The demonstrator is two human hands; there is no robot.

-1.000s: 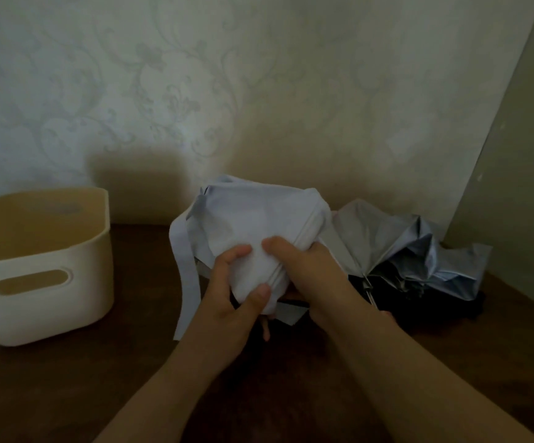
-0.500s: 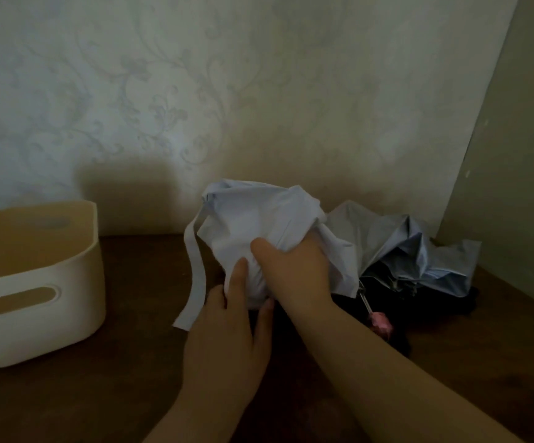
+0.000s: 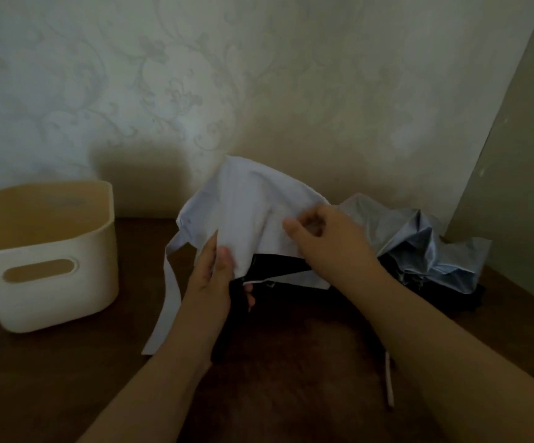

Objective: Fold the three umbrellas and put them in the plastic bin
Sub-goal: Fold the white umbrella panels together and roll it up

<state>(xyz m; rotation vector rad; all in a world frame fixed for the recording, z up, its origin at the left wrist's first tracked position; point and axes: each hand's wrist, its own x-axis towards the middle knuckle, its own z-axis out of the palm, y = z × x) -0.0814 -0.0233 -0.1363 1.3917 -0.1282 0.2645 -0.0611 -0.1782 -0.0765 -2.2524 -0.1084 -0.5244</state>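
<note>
Your left hand (image 3: 216, 276) is pinching the near edge of the white umbrella (image 3: 246, 206), thumb on top and the fingers tucked under the fabric. Your right hand (image 3: 329, 241) has its fingers curled into a fold further along the same canopy, so both hands are holding the one umbrella, raised just above the bench (image 3: 291, 362). Its strap (image 3: 169, 302) hangs loose to the left of your left hand, with the end down on the wood.

Stuff that could bite you from here, as far as I can judge:
- the canopy looks bunched, not pleated, so if you roll it like this the bundle will probably come out fat and spring back open
- the dangling strap could get rolled into the folds, or you might lose track of it right when you need it to close things up
- dark fabric shows under the white between your hands; I can't tell if it's lining or a separate umbrella, so watch you don't drag it along

Just beyond your right hand there's a blue-grey umbrella (image 3: 419, 244) crumpled on something dark, not folded yet. The bin (image 3: 45, 251) sits well to the left of your left hand, and nothing shows inside from this angle, so you're early in the job.

The bench is dark wood, the wall (image 3: 259, 91) behind has pale floral wallpaper, and the light is pretty dim.
</note>
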